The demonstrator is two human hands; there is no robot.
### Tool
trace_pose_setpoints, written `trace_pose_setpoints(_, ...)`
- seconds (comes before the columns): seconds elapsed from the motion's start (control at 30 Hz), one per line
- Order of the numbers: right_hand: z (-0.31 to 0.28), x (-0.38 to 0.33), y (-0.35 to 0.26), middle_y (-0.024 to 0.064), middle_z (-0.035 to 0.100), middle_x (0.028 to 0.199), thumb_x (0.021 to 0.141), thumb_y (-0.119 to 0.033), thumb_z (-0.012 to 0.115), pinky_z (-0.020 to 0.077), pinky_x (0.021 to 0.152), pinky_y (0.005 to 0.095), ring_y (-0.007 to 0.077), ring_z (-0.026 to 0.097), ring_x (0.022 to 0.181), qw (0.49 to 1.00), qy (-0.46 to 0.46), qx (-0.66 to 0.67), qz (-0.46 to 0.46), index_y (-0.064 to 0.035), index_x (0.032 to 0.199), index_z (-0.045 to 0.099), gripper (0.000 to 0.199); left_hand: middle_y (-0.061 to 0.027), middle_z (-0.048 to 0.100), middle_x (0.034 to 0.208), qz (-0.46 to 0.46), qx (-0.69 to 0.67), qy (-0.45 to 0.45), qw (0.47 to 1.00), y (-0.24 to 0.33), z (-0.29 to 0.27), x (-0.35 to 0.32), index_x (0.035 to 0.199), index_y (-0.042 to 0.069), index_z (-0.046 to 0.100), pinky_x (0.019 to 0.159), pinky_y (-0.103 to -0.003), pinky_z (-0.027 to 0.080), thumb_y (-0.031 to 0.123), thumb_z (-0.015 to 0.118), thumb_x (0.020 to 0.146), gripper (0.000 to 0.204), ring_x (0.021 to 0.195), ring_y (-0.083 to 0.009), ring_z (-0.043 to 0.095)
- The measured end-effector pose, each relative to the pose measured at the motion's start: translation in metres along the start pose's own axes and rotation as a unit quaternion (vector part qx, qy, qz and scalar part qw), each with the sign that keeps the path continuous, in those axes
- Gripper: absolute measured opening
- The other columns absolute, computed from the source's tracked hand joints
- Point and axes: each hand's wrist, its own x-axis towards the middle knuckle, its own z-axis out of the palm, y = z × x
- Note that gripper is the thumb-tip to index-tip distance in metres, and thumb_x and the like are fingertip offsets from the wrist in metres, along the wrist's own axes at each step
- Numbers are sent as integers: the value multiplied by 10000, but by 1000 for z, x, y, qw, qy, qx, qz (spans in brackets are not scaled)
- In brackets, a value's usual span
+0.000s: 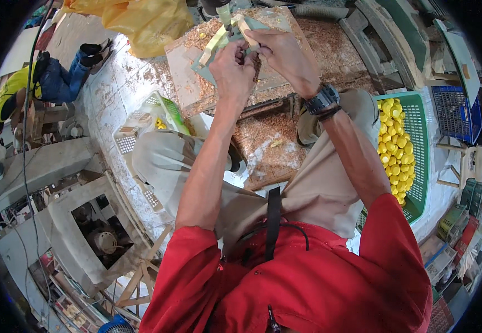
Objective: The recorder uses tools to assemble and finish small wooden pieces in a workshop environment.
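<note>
At the top centre, both my hands work close together under the head of a drill press (225, 18). My left hand (234, 69) is closed, its fingers curled over the work plate; whatever they pinch is hidden. Beside it my right hand (277, 51) is closed too, with its fingertips against the near end of a short wooden strip (246, 32). A second pale wooden strip (213, 45) lies slantwise to the left of the drill. Under the strips is a grey-green plate (203, 71) on a board (188, 86) strewn with wood shavings.
Right of my leg stands a green basket (417, 125) full of small yellow pieces (394, 150). A pale basket (125, 143) stands by my left knee. Yellow sheeting (146, 25) lies beyond the board. Far left, another person (46, 83) bends low. A dusty machine (94, 233) stands at left.
</note>
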Motion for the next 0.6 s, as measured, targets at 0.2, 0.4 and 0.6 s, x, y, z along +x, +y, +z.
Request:
trace_pose_setpoints(0.2, -2, 3, 2, 205, 631, 863, 714, 98, 540, 507, 689, 408, 367, 617, 774, 999, 3, -32, -20, -13, 1098, 648, 415, -126, 656, 795, 5, -34, 21, 999, 5, 3, 0, 980, 11, 625, 622, -320, 507, -30, 696, 715, 277, 666, -199, 611)
trace_pose_setpoints(0.4, -3, 1, -2, 209, 648, 951, 710, 116, 567, 513, 767, 402, 368, 629, 866, 999, 20, -19, -32, -16, 1149, 624, 462, -131, 649, 816, -20, -37, 19, 999, 10, 0, 0, 968, 8, 615, 625, -319, 506, -32, 695, 721, 263, 671, -199, 607)
trace_pose_setpoints(0.6, -3, -2, -6, 197, 639, 1100, 734, 92, 600, 513, 841, 387, 363, 621, 984, 1000, -18, -5, 1, 1, 1178, 602, 453, -142, 605, 794, -23, -27, 1, 999, 10, -3, -3, 993, 10, 607, 641, -361, 492, -37, 691, 721, 289, 681, -261, 600)
